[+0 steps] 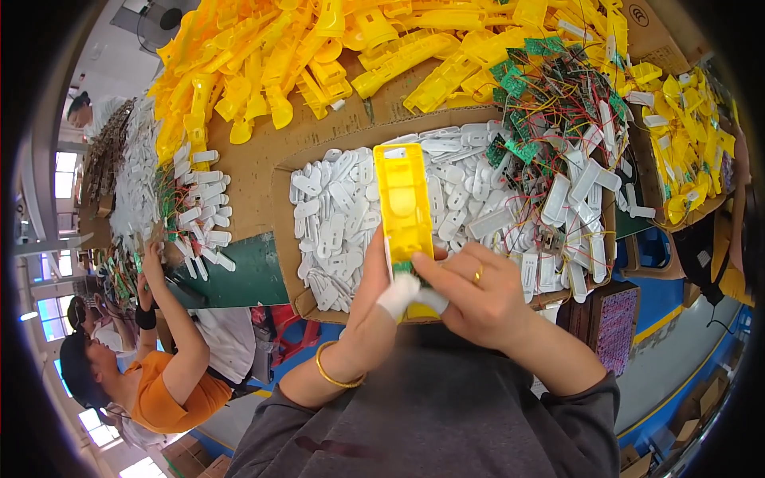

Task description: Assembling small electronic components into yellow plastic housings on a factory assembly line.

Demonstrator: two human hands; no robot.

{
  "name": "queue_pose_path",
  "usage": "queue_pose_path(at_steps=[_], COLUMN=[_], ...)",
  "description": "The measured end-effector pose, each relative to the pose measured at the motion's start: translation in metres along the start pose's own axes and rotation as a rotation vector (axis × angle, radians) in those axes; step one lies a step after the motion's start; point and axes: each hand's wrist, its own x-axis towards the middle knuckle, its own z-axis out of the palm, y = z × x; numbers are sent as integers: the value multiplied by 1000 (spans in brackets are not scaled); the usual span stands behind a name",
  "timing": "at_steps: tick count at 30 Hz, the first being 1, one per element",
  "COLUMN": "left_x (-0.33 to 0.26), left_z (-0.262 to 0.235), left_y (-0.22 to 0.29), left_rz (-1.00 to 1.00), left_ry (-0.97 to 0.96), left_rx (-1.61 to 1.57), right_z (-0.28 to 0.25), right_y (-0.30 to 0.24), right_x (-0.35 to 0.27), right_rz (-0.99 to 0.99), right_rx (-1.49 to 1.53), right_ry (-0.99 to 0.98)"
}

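My left hand [366,291] is wrapped round the lower part of a long yellow plastic casing [405,199], held upright with its hollow, ribbed side showing. The fingers of my right hand [486,299] are bent in and press on the casing's near end. A small green circuit board [402,268] shows there between the hands. White coverings sit over both thumb tips, slightly blurred. Just beyond the casing, a cardboard box [284,215] holds many flat white plastic pieces [331,227].
Yellow casings [271,64] are heaped at the back. Wired green circuit boards [550,103] pile over the box's right side. Another box of yellow parts [689,143] stands at far right. A co-worker in an orange shirt [171,394] works at the left, beside more white pieces [209,199].
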Motion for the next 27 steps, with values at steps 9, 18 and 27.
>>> queue_pose_path(at_steps=[9, 18, 27], left_x=[2, 5, 7], left_z=[-8, -15, -14], left_y=[6, -1, -10], left_rz=[43, 222, 342], left_ry=[-163, -311, -191], left_rx=[75, 488, 710], right_z=[-32, -9, -1], right_y=[-2, -10, -3], right_x=[3, -9, -11], right_rz=[519, 808, 892], right_rx=[626, 1050, 1102], right_ry=[182, -75, -133])
